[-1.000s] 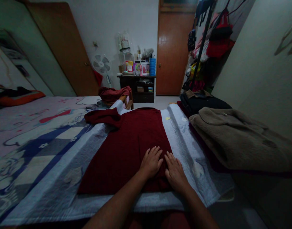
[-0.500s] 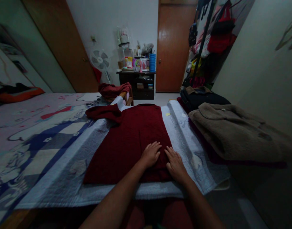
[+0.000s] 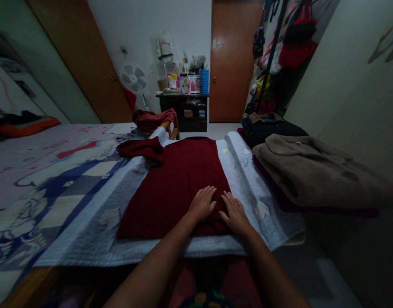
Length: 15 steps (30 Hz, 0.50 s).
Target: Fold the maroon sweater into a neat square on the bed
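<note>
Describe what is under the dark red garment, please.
A pale quilted cloth shows beside the dark red garment and at its near edge; directly beneath, everything is covered.

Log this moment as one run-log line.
left hand: flat on dark red garment | right hand: at its right edge | garment: spread on pale quilted cloth, sleeve out left
</note>
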Available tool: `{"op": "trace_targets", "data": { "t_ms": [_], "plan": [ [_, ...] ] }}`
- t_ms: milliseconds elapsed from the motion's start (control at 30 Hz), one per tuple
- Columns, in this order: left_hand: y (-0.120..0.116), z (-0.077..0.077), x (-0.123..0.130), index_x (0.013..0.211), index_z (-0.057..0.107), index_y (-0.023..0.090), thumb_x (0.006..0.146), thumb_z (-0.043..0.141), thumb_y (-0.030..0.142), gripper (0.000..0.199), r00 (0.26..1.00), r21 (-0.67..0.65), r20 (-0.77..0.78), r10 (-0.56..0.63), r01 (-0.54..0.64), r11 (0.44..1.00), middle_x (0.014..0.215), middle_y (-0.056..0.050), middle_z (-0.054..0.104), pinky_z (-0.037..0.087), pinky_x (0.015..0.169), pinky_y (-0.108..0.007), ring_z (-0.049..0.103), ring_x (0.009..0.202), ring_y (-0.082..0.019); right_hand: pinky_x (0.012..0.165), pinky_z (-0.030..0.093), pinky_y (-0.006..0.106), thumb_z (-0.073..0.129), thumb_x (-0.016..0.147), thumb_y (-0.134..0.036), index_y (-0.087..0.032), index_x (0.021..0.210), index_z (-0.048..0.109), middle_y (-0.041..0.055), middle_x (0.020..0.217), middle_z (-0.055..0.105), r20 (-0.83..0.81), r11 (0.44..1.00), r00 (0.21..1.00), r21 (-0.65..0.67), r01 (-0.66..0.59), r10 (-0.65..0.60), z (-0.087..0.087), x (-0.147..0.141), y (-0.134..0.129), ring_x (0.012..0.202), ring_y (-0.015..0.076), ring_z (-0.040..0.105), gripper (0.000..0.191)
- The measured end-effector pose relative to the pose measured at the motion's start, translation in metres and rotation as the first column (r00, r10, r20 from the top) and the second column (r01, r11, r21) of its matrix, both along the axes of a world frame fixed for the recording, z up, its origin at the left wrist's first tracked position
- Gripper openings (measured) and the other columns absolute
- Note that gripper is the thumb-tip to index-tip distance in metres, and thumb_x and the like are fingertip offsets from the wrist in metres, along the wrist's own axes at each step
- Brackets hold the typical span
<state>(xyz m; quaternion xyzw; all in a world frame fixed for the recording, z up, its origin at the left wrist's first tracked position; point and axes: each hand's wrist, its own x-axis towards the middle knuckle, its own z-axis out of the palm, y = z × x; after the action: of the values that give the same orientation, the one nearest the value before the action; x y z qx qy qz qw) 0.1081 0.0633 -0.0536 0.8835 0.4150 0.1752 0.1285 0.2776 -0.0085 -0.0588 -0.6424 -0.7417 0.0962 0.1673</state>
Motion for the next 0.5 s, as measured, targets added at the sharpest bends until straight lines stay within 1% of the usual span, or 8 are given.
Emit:
{"op": "trace_targets", "data": {
  "t_ms": [100,200,267,367,500],
  "plan": [
    [-0.003,0.002,-0.003,0.137,0.043,0.018,0.088,0.052,0.029,0.051,0.996,0.009,0.069,0.061,-0.061,0.998,0.143,-0.009,0.047,0.031,0.112,-0.04,0.039,0.134,-0.022,0.116,0.015,0.043,0.044,0.085,-0.028,-0.015,0.144,0.034,0.0093,0.155,0.027,0.004,1.0,1.0,-0.007,0.003,-0.003,0.001,0.0,-0.001,0.144,0.0206,0.017,0.062],
    [-0.013,0.005,-0.005,0.131,0.049,0.019,0.088,0.051,0.029,0.044,0.996,-0.011,0.042,0.08,-0.08,0.997,0.14,-0.009,0.05,0.033,0.111,-0.039,0.042,0.131,-0.021,0.116,0.016,0.044,0.043,0.086,-0.029,-0.015,0.145,0.034,0.0096,0.155,0.027,0.016,1.0,1.0,-0.004,0.001,-0.001,0.002,0.0,-0.001,0.144,0.0213,0.018,0.061],
    [-0.02,0.006,-0.006,0.134,0.047,0.019,0.09,0.049,0.032,0.046,0.998,-0.051,-0.028,0.064,-0.066,0.997,0.146,-0.009,0.044,0.029,0.114,-0.041,0.036,0.136,-0.023,0.116,0.017,0.044,0.043,0.087,-0.03,-0.014,0.144,0.035,0.0101,0.154,0.028,0.027,1.0,1.0,0.005,-0.003,0.003,0.003,-0.001,-0.001,0.143,0.0219,0.02,0.06],
    [-0.029,0.007,-0.008,0.141,0.039,0.02,0.091,0.045,0.04,0.055,0.991,-0.106,-0.122,0.047,-0.06,0.993,0.154,-0.009,0.031,0.022,0.116,-0.046,0.026,0.142,-0.025,0.115,0.019,0.045,0.043,0.087,-0.03,-0.015,0.144,0.037,0.0102,0.154,0.029,0.042,1.0,0.999,0.016,0.006,-0.007,0.004,-0.004,-0.002,0.143,0.0227,0.021,0.059],
    [-0.034,0.009,-0.008,0.144,0.036,0.021,0.09,0.044,0.045,0.06,0.988,-0.085,-0.148,0.052,-0.065,0.994,0.156,-0.008,0.027,0.019,0.117,-0.046,0.022,0.144,-0.024,0.114,0.022,0.045,0.043,0.089,-0.029,-0.015,0.143,0.038,0.0103,0.154,0.029,0.051,1.0,0.999,0.023,0.018,-0.019,0.005,-0.005,-0.006,0.142,0.0241,0.023,0.057]
  ]
}}
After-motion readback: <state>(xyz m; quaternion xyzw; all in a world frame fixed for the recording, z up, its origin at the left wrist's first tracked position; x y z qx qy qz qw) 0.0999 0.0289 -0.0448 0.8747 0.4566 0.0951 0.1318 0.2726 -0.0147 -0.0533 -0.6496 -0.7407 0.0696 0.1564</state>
